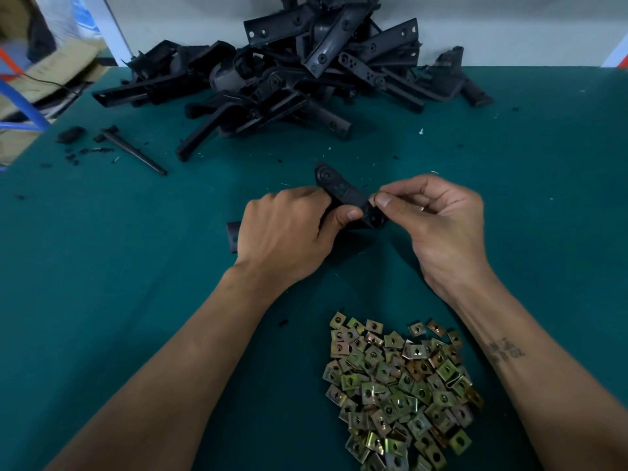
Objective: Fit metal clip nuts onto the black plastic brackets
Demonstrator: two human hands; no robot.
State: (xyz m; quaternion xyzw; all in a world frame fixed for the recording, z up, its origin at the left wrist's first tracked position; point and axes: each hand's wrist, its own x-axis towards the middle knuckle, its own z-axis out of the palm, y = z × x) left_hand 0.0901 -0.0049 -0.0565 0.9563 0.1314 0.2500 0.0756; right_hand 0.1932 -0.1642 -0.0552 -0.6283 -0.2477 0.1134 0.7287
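Fingers of the right hand point(438, 226) pinch a small clip nut point(372, 199) against the near end of a black bracket point(350, 198); no writing on either is legible. The left hand point(289, 229) is curled tight around the bracket's middle, above the green table point(102, 283). Loose clip nuts point(401, 392) lie heaped between the forearms; more brackets point(289, 73) are piled at the far edge.

Both bare forearms reach forward. The left hand point(285, 229) is curled, knuckles up, thumb tip pointing toward the right hand point(438, 219). The right thumb and forefinger are pinched together, perhaps on something small; its other fingers curl loosely behind.
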